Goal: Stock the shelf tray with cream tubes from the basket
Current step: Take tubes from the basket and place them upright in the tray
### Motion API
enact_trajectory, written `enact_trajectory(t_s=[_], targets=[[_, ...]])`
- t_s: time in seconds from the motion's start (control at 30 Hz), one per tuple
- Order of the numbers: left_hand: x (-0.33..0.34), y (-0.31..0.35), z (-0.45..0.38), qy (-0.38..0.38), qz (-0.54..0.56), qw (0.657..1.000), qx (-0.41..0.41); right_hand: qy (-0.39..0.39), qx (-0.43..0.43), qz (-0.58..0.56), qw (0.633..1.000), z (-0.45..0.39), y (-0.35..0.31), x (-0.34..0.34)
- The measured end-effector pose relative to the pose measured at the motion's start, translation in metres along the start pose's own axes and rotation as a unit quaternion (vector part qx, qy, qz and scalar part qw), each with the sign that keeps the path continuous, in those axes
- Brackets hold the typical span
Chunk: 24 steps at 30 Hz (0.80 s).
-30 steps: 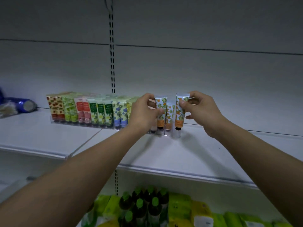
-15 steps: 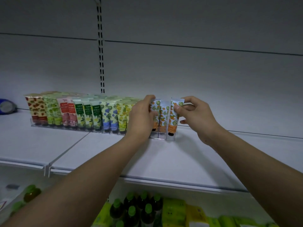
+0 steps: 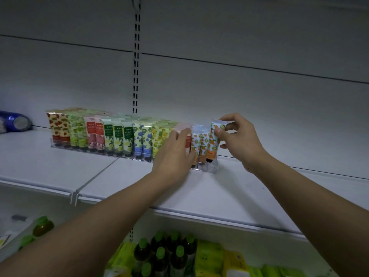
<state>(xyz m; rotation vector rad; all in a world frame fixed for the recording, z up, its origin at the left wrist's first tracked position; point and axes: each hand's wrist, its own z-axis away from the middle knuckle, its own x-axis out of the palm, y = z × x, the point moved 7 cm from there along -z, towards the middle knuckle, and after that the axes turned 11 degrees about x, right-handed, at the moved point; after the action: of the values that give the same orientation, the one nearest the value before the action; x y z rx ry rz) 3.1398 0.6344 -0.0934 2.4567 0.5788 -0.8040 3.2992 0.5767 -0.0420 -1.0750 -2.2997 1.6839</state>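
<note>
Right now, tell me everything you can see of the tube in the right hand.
The orange-print tube is a small glossy squeeze tube, pale with green leaves and orange fruit, an orange band low down and a dark cap at the bottom. It stands cap-down, nearly upright, at the right end of the clear shelf tray, beside matching tubes. The right hand pinches its flat crimped top. Its cap looks just above the tray floor; contact is unclear.

Dim, bluish, even light leaves only faint shadows under the hands, whose edges smear slightly, while wide-angle distortion bends the shelf lines beyond them.
</note>
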Motion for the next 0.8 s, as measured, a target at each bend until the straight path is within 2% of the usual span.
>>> enact_trajectory(t_s=[0.07,0.17,0.23,0.47,0.8], targets=[[0.002,-0.008,0.020,-0.062,-0.027,0.998,0.006,0.004,-0.016,0.026,1.000,-0.001,-0.003,0.001],[0.013,-0.033,0.054,-0.198,-0.088,0.976,-0.033,0.012,-0.029,0.075,0.997,-0.005,-0.003,0.005],[0.019,-0.039,0.065,-0.245,-0.101,0.963,-0.047,0.021,-0.035,0.104,0.994,-0.009,-0.003,0.008],[0.027,-0.039,0.067,-0.277,-0.102,0.954,-0.040,0.035,-0.035,0.134,0.990,-0.022,0.003,0.021],[0.027,-0.039,0.065,-0.269,-0.104,0.957,-0.034,0.057,-0.045,0.143,0.987,-0.020,0.016,0.035]])
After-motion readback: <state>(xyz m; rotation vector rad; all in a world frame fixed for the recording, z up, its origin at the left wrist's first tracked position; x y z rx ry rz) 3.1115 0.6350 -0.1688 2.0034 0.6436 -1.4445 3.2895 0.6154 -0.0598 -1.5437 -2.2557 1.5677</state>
